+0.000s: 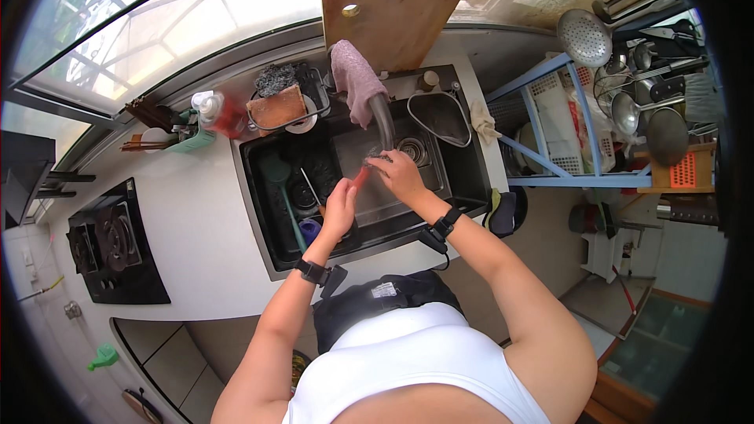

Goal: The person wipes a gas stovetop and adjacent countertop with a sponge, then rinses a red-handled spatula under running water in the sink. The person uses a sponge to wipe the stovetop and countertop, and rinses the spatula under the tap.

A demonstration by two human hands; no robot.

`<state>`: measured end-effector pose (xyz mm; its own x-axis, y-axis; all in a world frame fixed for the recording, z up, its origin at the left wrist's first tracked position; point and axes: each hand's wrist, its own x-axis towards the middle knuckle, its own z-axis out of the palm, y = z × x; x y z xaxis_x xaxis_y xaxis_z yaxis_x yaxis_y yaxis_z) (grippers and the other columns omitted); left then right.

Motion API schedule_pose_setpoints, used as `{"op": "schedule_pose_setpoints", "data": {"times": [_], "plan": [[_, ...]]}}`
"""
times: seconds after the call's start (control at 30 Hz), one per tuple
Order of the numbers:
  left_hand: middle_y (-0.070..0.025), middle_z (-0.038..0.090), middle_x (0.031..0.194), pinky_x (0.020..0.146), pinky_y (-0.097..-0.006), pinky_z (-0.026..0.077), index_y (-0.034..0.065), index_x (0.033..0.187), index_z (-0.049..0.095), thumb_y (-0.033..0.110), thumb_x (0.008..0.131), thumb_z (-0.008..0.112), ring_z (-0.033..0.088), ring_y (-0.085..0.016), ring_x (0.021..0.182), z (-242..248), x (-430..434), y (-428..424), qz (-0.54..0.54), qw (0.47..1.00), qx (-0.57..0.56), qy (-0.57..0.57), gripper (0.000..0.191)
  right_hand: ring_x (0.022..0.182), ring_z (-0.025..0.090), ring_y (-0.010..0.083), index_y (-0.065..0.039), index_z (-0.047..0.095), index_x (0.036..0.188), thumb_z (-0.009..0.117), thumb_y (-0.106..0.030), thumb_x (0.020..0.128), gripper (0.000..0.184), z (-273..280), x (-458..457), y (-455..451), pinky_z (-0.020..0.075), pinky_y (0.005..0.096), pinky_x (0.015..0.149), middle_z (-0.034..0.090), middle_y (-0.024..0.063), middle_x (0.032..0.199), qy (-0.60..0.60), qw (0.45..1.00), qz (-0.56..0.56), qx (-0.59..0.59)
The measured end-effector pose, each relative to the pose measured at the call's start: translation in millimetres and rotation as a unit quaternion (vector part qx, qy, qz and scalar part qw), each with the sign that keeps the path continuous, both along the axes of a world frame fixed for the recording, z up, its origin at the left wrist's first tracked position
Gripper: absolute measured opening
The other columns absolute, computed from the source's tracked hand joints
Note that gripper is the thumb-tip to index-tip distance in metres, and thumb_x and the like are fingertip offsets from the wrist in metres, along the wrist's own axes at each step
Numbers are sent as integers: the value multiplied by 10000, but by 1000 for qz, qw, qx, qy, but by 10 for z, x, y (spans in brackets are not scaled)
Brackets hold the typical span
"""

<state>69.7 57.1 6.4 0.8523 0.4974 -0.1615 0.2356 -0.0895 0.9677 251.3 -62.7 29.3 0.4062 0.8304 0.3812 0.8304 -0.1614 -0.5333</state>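
Observation:
My left hand point(340, 207) grips a red handle point(361, 177), which looks like that of a small kitchen tool. At its far end my right hand point(405, 175) pinches a dark, mesh-like scouring pad point(377, 156); what lies under it is hidden. Both hands are just below the mouth of the metal faucet point(383, 121), over the black double sink point(259, 200). A pink cloth point(356, 79) is draped over the faucet. In the left basin lie a green long-handled utensil point(283, 194), a knife with a thin blade point(311, 185) and a purple object point(309, 228).
Behind the sink stand a wire caddy with an orange sponge point(277, 109) and steel wool point(277, 79), a red soap bottle point(224, 113) and a wooden cutting board point(392, 20). A strainer basket point(440, 118) sits at right. Ladles and a skimmer point(584, 38) hang beyond, near a blue rack point(580, 181).

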Motion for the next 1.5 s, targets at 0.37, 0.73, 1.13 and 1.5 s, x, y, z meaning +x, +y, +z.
{"op": "schedule_pose_setpoints", "data": {"times": [0.37, 0.73, 1.13, 1.5], "plan": [[-4, 430, 670, 544, -274, 366, 32, 970, 520, 173, 1046, 480, 428, -100, 597, 40, 100, 91, 35, 999, 29, -12, 165, 850, 633, 382, -65, 653, 1079, 698, -129, 836, 254, -10, -103, 164, 510, 448, 735, 639, 152, 941, 124, 980, -158, -15], [-7, 435, 664, 543, -277, 364, 32, 978, 532, 165, 1042, 475, 422, -107, 589, -29, 13, 13, 21, 999, 30, 12, 158, 807, 628, 341, -85, 716, 1015, 729, -88, 808, 208, -35, -47, 96, 498, 427, 710, 646, 127, 905, 66, 991, -106, -50], [-15, 433, 652, 543, -292, 371, 32, 967, 532, 171, 1040, 477, 433, -117, 579, 29, 12, 38, 53, 997, 28, 38, 166, 848, 619, 336, -121, 730, 993, 729, -54, 764, 239, -15, 8, 57, 489, 428, 735, 633, 115, 920, 33, 985, -159, -66], [8, 422, 674, 547, -267, 358, 33, 983, 540, 167, 1045, 473, 415, -93, 597, 11, 60, 72, 21, 1000, 13, -1, 162, 844, 589, 376, -38, 669, 927, 728, -53, 775, 164, -44, -40, 87, 466, 455, 729, 599, 123, 903, 60, 994, -87, 2]]}}
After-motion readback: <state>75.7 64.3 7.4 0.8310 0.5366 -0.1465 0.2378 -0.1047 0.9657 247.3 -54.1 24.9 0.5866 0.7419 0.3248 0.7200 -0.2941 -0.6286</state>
